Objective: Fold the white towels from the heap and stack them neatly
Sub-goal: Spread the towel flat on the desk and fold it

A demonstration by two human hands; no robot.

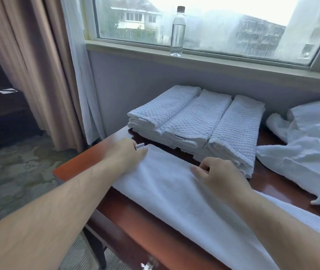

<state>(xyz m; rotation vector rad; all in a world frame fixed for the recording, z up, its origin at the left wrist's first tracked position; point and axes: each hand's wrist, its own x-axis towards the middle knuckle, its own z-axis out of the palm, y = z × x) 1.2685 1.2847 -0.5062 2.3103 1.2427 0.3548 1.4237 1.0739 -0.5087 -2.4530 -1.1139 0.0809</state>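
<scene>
A long white towel (pixel 176 193) lies spread along the reddish wooden table (pixel 89 158), running from the far left corner toward the near right. My left hand (pixel 125 154) grips its far left corner, next to a small label tag (pixel 140 146). My right hand (pixel 218 177) has curled fingers that pinch the towel's far edge near the middle. Behind the towel sit stacks of folded waffle-weave towels (pixel 198 123) side by side. A heap of loose white cloth (pixel 307 145) lies at the right.
A clear water bottle (pixel 178 32) stands on the window sill behind the table. Brown curtains (pixel 38 61) hang at the left beside a dark cabinet (pixel 1 114). The table's left edge drops to patterned carpet (pixel 18 168).
</scene>
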